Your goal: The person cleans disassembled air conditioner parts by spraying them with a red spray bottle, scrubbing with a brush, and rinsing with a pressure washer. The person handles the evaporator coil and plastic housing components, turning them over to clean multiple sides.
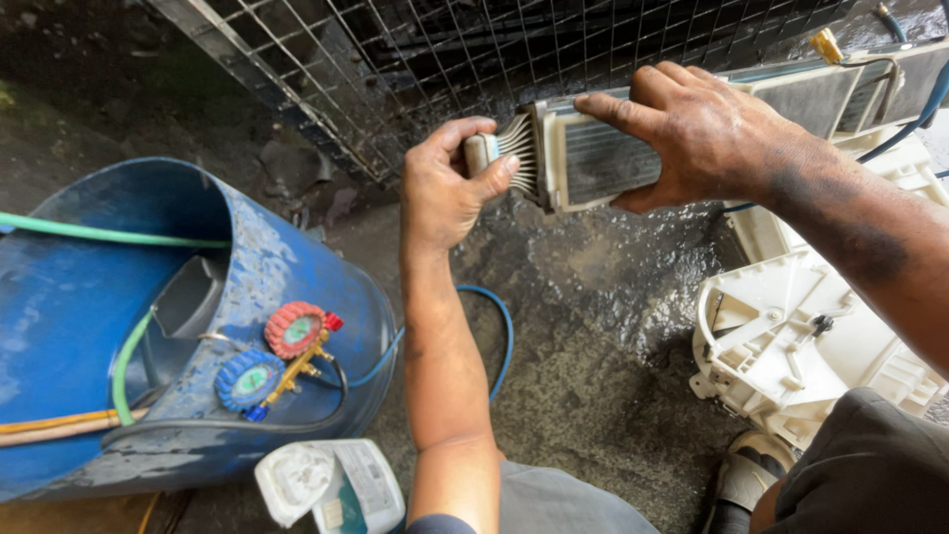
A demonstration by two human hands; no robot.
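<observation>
My right hand point(702, 133) grips the top of a long finned coil unit point(608, 163) in a pale frame, holding it up over wet ground. My left hand point(447, 188) pinches the silver end fitting point(481, 150) where several thin metal tubes point(519, 153) fan out from the coil's left end. Both hands are smeared with dark grime.
A wire mesh grille point(415, 59) leans behind the coil. A big blue barrel point(148, 316) lies at the left with red and blue pressure gauges point(272, 356) and hoses on it. A white plastic housing point(791, 346) sits at the right, a white jug point(331, 485) near my knee.
</observation>
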